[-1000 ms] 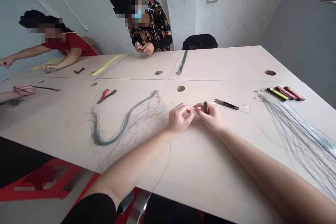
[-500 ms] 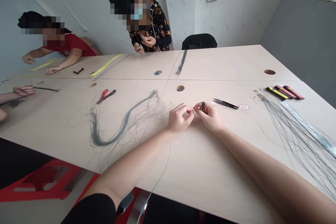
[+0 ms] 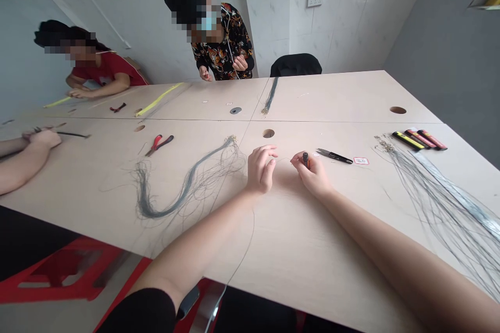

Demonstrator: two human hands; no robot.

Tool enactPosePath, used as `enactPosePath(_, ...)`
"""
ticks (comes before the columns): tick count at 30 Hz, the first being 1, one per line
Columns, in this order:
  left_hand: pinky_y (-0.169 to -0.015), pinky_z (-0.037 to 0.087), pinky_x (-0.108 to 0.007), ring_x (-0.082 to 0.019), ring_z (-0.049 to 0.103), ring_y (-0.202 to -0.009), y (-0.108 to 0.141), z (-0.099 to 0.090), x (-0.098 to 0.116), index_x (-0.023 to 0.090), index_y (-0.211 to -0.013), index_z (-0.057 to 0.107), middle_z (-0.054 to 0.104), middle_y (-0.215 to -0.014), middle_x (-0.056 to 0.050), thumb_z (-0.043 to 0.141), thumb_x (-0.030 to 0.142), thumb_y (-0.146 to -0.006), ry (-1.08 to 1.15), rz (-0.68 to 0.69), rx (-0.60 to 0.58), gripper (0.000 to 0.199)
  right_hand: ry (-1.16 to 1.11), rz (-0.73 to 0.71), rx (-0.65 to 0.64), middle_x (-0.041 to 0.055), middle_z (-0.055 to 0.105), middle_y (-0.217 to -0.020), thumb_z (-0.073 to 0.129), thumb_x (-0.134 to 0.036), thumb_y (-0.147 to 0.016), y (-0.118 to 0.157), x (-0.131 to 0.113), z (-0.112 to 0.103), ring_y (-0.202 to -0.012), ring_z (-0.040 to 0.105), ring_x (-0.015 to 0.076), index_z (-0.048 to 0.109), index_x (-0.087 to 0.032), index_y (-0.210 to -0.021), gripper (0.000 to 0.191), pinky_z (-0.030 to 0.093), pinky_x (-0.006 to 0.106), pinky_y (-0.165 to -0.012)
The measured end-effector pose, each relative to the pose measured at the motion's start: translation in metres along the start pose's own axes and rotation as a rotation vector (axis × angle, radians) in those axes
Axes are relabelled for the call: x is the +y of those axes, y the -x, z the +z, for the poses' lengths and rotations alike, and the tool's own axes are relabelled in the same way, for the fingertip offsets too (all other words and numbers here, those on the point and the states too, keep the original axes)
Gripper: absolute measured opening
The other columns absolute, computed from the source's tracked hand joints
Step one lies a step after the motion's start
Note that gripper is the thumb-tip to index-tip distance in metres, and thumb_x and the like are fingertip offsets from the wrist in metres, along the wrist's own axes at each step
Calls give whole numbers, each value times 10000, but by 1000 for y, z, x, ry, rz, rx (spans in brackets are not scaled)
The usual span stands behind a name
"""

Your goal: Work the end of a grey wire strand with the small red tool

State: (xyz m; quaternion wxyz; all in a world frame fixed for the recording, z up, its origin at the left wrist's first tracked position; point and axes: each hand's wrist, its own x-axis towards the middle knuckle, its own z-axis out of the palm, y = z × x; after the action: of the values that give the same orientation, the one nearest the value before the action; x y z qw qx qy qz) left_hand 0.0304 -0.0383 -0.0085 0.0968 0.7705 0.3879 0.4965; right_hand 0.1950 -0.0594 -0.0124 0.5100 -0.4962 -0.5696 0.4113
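Observation:
My left hand [image 3: 261, 170] is raised just over the table, its thumb apart from its loosely bent fingers. My right hand [image 3: 313, 174] is closed around a short dark cylindrical tool with a bit of orange [image 3: 305, 159]; its exact kind is unclear. Thumb and index finger of that hand pinch together at the tip. A faint thin line [image 3: 284, 159] spans the gap between my hands. Left of them lies a curved bundle of grey-green threads [image 3: 190, 179], with small brass-coloured ends. Thread snips [image 3: 335, 156] rest right of my right hand, beside a small red-bordered label [image 3: 361, 161].
Red-and-black cutters [image 3: 159, 144] lie on the left of the table [image 3: 297, 265]. At right are several coloured sticks [image 3: 420, 139] and another thread bundle [image 3: 414, 187]. Holes [image 3: 268, 133] pierce the tabletop. Co-workers [image 3: 222, 41] work across and to the left.
My left hand has parted from my right, moving slightly left as its pinched fingers opened. My right hand keeps its hold. At the left, a co-worker's forearm has come further into view.

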Motion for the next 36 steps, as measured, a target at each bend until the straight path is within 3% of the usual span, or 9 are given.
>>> enactPosePath(3, -934, 421, -406, -240, 568, -1095, 0, -1, -9, 195, -910, 550, 617, -1174, -106, 201, 503, -953, 32, -23, 40, 468, -102, 54, 45, -51, 384, -533, 561, -363, -792, -1, 1, 0, -480, 351, 97, 515, -200, -708, 189, 273, 256, -476)
enactPosePath(7, -926, 430, -398, -239, 563, -1103, -3, -4, -21, 197, -910, 532, 606, -1156, -112, 137, 552, -950, 59, -48, 132, 533, -412, 97, 195, -86, 274, -499, 608, -334, -738, -8, -4, -5, -433, 247, 69, 458, -212, -692, 198, 219, 232, -436)
enactPosePath(12, -863, 455, -366, -218, 591, -1028, -5, -8, -27, 208, -868, 518, 620, -1073, -99, 79, 610, -928, 46, -159, 173, 599, -545, 27, 314, -110, 216, -474, 640, -304, -691, -21, -32, -29, -416, 188, 59, 423, -224, -702, 232, 165, 214, -409)
enactPosePath(16, -707, 456, -331, -178, 637, -761, -3, -9, -27, 214, -865, 532, 663, -878, -48, 79, 565, -935, 125, -264, -20, 578, -480, -29, 317, -108, 232, -465, 651, -304, -687, -27, -58, -55, -404, 211, 57, 440, -221, -700, 227, 182, 214, -395)
enactPosePath(18, -682, 445, -327, -181, 645, -750, -1, -9, -27, 217, -882, 543, 664, -821, -37, 79, 544, -935, 116, -272, -69, 570, -443, -35, 311, -108, 242, -459, 658, -289, -675, -30, -66, -66, -398, 217, 52, 455, -214, -691, 217, 181, 214, -390)
enactPosePath(25, -705, 458, -332, -180, 656, -788, -3, -9, -29, 214, -897, 557, 678, -874, -34, 95, 535, -929, 95, -280, -81, 563, -390, -46, 520, -111, 261, -411, 613, -139, -713, -47, -101, -111, -363, 210, 35, 474, -196, -630, 172, 123, 238, -381)
enactPosePath(29, -704, 462, -336, -177, 656, -775, -4, -8, -31, 209, -875, 553, 686, -908, -41, 87, 540, -928, 103, -288, -72, 574, -357, -2, 600, -109, 262, -369, 499, 15, -772, -50, -139, -141, -355, 222, 4, 434, -182, -555, 300, 86, 299, -455)
enactPosePath(36, -728, 460, -352, -196, 658, -795, -4, -7, -32, 213, -884, 563, 692, -903, -53, 92, 528, -930, 93, -303, -121, 568, -141, -189, 667, -99, 239, -344, 409, 33, -791, -40, -208, -191, -363, 221, -17, 335, -177, -492, 373, 64, 356, -505)
